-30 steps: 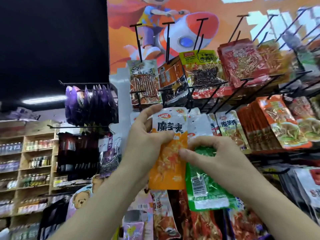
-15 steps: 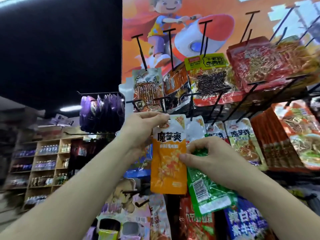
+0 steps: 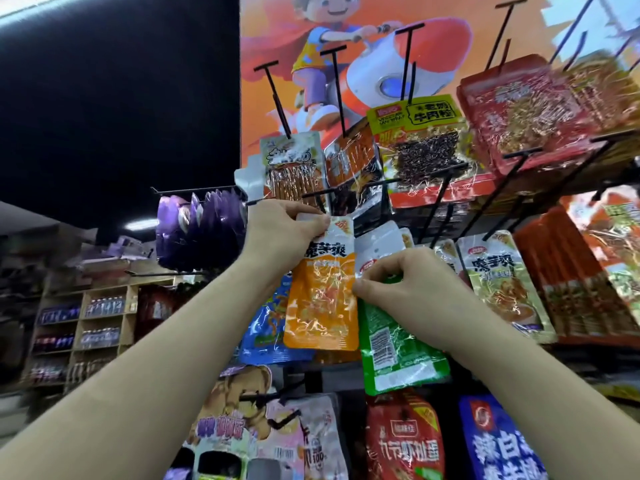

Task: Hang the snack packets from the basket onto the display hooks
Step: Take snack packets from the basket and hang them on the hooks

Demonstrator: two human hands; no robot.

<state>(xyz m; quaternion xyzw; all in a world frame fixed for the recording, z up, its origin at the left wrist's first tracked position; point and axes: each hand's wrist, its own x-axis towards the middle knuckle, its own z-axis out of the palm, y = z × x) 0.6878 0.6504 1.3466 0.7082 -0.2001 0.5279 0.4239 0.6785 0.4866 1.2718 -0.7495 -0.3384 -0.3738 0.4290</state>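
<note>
My left hand (image 3: 280, 233) pinches the white top edge of an orange snack packet (image 3: 322, 299) just under the tip of a black display hook (image 3: 317, 194). My right hand (image 3: 408, 292) grips a green snack packet (image 3: 394, 351) with a barcode label, and its fingertips touch the orange packet's right edge. Both packets hang in front of the rack. Whether the orange packet's hole is over the hook cannot be told. The basket is out of view.
Rows of black hooks (image 3: 408, 64) stick out toward me, loaded with red, yellow and orange packets (image 3: 519, 116). Purple packets (image 3: 201, 230) hang at the left. More packets (image 3: 401, 441) hang below my hands. Shelves with bottles (image 3: 100, 306) stand far left.
Both hands have risen with their packets toward the hook row. My left hand has slid from the orange packet's side up to its top edge.
</note>
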